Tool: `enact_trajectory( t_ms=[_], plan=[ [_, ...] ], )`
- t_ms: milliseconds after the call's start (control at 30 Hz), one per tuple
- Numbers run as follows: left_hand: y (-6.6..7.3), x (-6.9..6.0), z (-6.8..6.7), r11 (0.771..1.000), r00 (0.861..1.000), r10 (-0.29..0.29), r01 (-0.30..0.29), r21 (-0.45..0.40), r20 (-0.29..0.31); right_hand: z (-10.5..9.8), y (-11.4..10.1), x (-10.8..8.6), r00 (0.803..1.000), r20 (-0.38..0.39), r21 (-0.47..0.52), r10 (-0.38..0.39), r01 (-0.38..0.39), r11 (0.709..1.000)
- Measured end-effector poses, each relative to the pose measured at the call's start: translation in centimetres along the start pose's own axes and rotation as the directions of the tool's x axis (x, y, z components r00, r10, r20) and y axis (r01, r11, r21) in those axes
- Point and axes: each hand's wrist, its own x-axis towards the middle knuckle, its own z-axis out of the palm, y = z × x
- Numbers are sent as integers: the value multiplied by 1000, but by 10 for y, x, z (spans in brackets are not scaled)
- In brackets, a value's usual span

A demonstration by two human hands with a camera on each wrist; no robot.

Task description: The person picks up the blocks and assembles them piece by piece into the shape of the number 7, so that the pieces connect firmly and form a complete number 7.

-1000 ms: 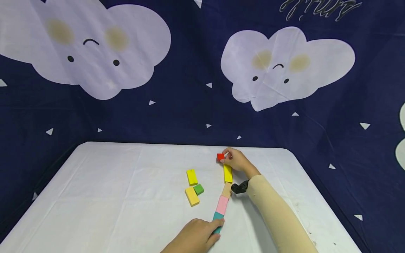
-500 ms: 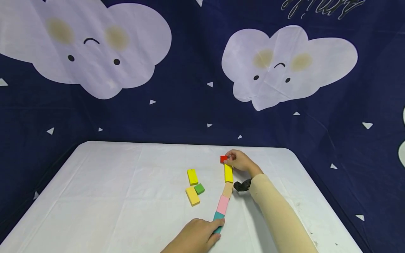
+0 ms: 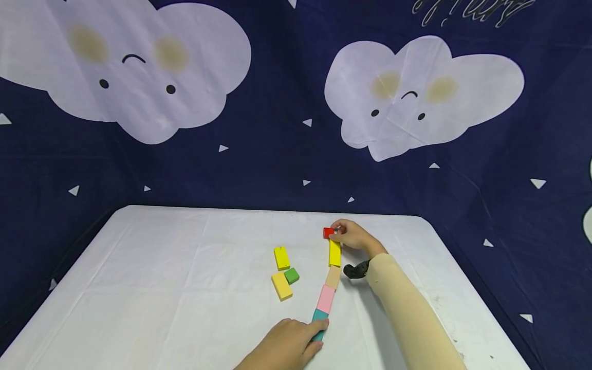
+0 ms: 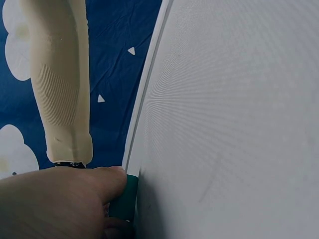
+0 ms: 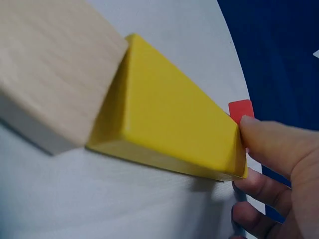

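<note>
A curved row of blocks lies on the white table. At its near end my left hand [image 3: 289, 341] grips a teal block [image 3: 319, 315] between thumb and fingers; the left wrist view shows that teal block [image 4: 124, 199] under the hand. Beyond it come a pink block [image 3: 326, 299], a tan wooden block [image 3: 333, 277] and a yellow block [image 3: 335, 253]. My right hand [image 3: 353, 236] pinches a small red block [image 3: 328, 233] at the yellow block's far end. From the right wrist, the thumb [image 5: 259, 137] partly covers the red block [image 5: 241, 109].
Left of the row lie a yellow block [image 3: 281, 258], a green block [image 3: 292, 276] and a paler yellow block [image 3: 281, 286]. The table [image 3: 185, 282] ends at a dark blue cloth [image 3: 268, 169] with clouds. A black strap piece [image 3: 355, 271] hangs at the right wrist.
My right hand has shifted slightly right with the red block, bringing it closer in line with the yellow block's far end. The left hand stays on the teal block.
</note>
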Motion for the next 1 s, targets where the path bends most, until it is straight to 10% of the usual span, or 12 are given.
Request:
enact_trajectory(
  t_ms=[1000],
  plan=[
    [-3, -3, 3, 997, 995, 71, -69, 44, -65, 7, -26, -5, 984, -115, -191, 133, -153, 970]
  ],
)
